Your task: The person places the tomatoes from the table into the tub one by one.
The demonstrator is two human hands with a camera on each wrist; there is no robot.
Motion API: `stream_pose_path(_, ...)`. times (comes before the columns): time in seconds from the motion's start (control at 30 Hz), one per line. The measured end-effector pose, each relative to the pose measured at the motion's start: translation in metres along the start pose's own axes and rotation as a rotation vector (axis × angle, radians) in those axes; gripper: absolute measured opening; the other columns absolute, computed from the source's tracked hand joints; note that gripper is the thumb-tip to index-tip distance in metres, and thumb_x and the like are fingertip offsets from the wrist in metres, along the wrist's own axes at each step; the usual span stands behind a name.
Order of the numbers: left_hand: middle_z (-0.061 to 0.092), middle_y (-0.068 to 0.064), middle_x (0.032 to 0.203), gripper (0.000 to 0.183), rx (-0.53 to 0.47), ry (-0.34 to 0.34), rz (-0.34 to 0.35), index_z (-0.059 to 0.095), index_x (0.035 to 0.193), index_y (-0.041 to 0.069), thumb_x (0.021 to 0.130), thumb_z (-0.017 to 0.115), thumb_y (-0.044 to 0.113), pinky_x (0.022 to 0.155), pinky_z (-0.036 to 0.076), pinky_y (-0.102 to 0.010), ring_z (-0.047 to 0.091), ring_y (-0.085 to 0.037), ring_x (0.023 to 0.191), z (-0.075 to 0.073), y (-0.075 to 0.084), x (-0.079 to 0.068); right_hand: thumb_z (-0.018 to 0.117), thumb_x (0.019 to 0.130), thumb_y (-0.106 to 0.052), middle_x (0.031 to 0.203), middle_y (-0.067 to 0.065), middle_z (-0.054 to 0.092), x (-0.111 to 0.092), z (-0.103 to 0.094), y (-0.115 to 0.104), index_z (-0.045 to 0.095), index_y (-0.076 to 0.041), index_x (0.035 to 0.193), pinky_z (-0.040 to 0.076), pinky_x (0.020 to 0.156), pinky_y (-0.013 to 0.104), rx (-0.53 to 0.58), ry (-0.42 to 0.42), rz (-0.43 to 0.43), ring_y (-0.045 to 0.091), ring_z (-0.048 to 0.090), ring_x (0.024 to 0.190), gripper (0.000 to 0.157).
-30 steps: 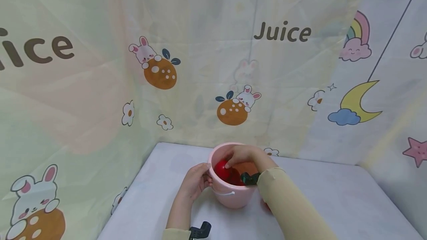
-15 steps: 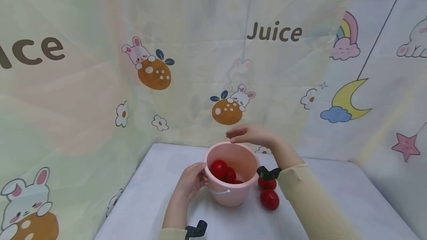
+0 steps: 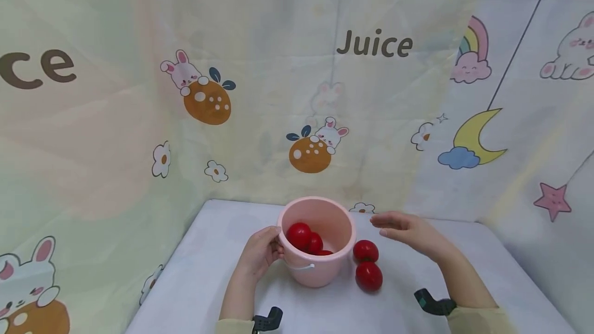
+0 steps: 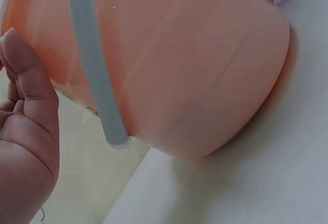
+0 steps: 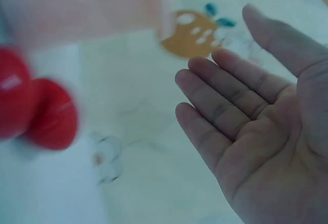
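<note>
A pink bucket (image 3: 320, 267) stands on the table, its mouth tipped slightly toward the camera. My left hand (image 3: 262, 251) grips the bucket's left rim, thumb at the edge and fingers curled beside the wall. The left wrist view shows that thumb against the bucket near its pale handle (image 4: 95, 65). Inside lie several glossy red round fruits (image 3: 298, 236). To the bucket's right, two more sit one in front of the other, a far red fruit (image 3: 365, 251) and a near red fruit (image 3: 369, 277). My right hand (image 3: 408, 231) hovers right of them, fingers extended, palm bare.
The white-covered table (image 3: 417, 272) reaches back to a printed cloth wall (image 3: 260, 138), with more cloth along the left and right sides. A black wrist camera (image 3: 433, 303) sits on the right forearm, another wrist camera (image 3: 268, 319) on the left.
My right hand has let go of a red fruit inside the bucket, risen out over the rim and moved right, past the two fruits outside. My left hand keeps its grip on the rim.
</note>
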State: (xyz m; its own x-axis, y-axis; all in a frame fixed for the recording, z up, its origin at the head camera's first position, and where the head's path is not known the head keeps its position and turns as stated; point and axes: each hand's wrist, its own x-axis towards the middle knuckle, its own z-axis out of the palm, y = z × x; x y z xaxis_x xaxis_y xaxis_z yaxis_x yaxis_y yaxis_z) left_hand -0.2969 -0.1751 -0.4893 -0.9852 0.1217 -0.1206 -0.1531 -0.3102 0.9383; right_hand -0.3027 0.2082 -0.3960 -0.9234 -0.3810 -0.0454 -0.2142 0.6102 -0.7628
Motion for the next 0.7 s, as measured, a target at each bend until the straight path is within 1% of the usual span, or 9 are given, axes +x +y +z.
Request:
stream_pose_path(0.07, 0.063, -0.003, 0.073, 0.042, -0.008, -0.002, 0.001, 0.059, 0.111, -0.007, 0.097, 0.059, 0.032, 0.066, 0.058, -0.024, 0.06, -0.014, 0.063, -0.001, 0.001, -0.001, 0.071, 0.087, -0.042, 0.142, 0.013, 0.056, -0.009, 0.01, 0.017, 0.054, -0.016, 0.139, 0.054, 0.096, 0.051, 0.037, -0.02, 0.03, 0.039, 0.051, 0.133, 0.06)
stream_pose_path(0.17, 0.063, -0.003, 0.073, 0.043, -0.012, -0.008, 0.007, 0.059, 0.112, -0.007, 0.097, 0.059, 0.032, 0.066, 0.058, -0.023, 0.06, -0.013, 0.063, -0.001, 0.001, -0.001, 0.072, 0.088, -0.037, 0.146, 0.017, 0.051, -0.018, 0.026, 0.041, 0.049, -0.012, 0.143, 0.054, 0.096, 0.051, 0.099, -0.065, 0.044, 0.043, 0.044, 0.137, 0.064)
stream_pose_path(0.27, 0.064, -0.003, 0.073, 0.043, -0.017, -0.009, 0.014, 0.058, 0.112, -0.008, 0.097, 0.059, 0.033, 0.066, 0.058, -0.023, 0.061, -0.013, 0.062, 0.0, 0.001, -0.001, 0.072, 0.088, -0.033, 0.148, 0.017, 0.049, -0.022, 0.04, 0.062, 0.048, -0.013, 0.144, 0.053, 0.098, 0.053, 0.166, -0.111, 0.063, 0.045, 0.041, 0.139, 0.065)
stream_pose_path(0.37, 0.063, -0.003, 0.072, 0.044, -0.014, -0.013, 0.017, 0.059, 0.112, -0.008, 0.097, 0.059, 0.033, 0.065, 0.058, -0.023, 0.061, -0.012, 0.062, 0.0, 0.0, -0.001, 0.073, 0.087, -0.031, 0.148, 0.017, 0.048, -0.023, 0.052, 0.078, 0.049, -0.016, 0.144, 0.053, 0.098, 0.052, 0.231, -0.133, 0.097, 0.044, 0.041, 0.139, 0.063)
stream_pose_path(0.47, 0.064, -0.003, 0.073, 0.044, -0.014, -0.012, 0.009, 0.058, 0.114, -0.008, 0.097, 0.059, 0.033, 0.066, 0.058, -0.023, 0.061, -0.012, 0.062, 0.0, 0.0, -0.001, 0.075, 0.086, -0.031, 0.148, 0.016, 0.048, -0.023, 0.059, 0.089, 0.049, -0.017, 0.144, 0.054, 0.096, 0.05, 0.272, -0.114, 0.127, 0.043, 0.042, 0.138, 0.065)
stream_pose_path(0.7, 0.064, -0.003, 0.073, 0.045, -0.007, 0.003, 0.003, 0.059, 0.114, -0.007, 0.097, 0.06, 0.034, 0.067, 0.058, -0.023, 0.061, -0.013, 0.063, 0.0, 0.0, -0.001, 0.079, 0.08, -0.036, 0.147, 0.014, 0.049, -0.02, 0.072, 0.103, 0.049, -0.016, 0.144, 0.055, 0.095, 0.048, 0.283, -0.029, 0.195, 0.039, 0.047, 0.135, 0.074)
